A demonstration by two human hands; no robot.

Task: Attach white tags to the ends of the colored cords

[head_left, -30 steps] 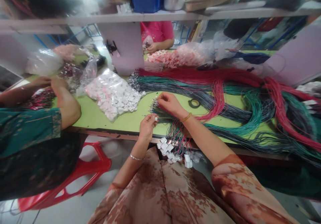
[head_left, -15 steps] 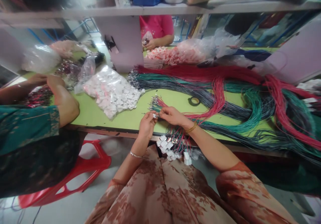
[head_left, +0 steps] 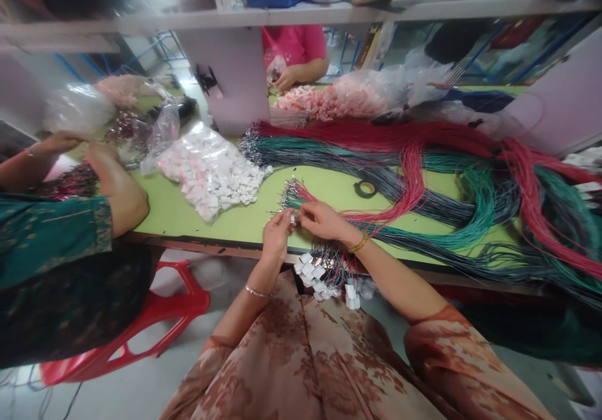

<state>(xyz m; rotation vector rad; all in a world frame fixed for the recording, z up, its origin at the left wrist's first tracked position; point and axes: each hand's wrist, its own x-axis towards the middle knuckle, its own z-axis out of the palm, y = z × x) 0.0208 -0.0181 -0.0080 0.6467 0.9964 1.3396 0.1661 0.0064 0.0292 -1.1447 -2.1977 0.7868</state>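
Near the table's front edge, my left hand is closed on a small white connector. My right hand is pinched just right of the connector, at a thin wire whose end is hidden by the fingers. Behind both hands lie loose wire ends with metal tips. Below my right hand, finished-looking wires with white connectors hang over the edge. A clear bag of white connectors lies to the left on the green table.
Long bundles of red wires, green wires and dark wires cross the table's right side. A black tape roll lies among them. A co-worker's arm is at the left, another person sits opposite, and a shelf runs above.
My right hand has shifted slightly at the connector, its fingers a little more bent. At the left, the co-worker's hands have moved slightly. The view has shifted a little.
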